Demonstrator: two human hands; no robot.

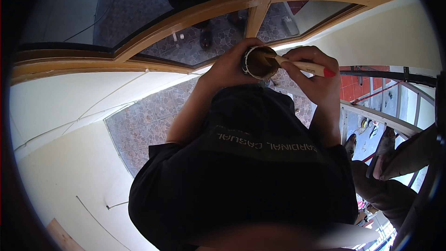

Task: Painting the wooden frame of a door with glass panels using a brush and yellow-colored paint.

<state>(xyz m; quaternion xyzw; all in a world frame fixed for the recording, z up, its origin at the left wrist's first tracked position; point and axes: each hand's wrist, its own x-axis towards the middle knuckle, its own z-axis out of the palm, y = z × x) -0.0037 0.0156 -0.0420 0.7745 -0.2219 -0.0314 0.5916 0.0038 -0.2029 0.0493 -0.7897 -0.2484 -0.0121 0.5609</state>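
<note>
My left hand (pixel 234 62) is wrapped round a small round can (pixel 248 71) with a pale, smeared rim and brown inside. It holds the can up in front of my chest, its mouth turned toward me. A paintbrush (pixel 302 66) with a pale wooden handle and a red end is gripped in my right hand (pixel 316 76), between thumb and fingers. The brush's head dips into the can's mouth, so its bristles are partly hidden. Just beyond both hands runs a brown wooden window frame (pixel 186 23) with dark glass panes.
A cream wall (pixel 60 167) lies on the left, with thin cords along it. Far below is a stone-patterned floor (pixel 144 121). To the right stands metal scaffolding (pixel 381 116), with trousered legs (pixel 413 153) and a sandalled foot (pixel 383 153) near it.
</note>
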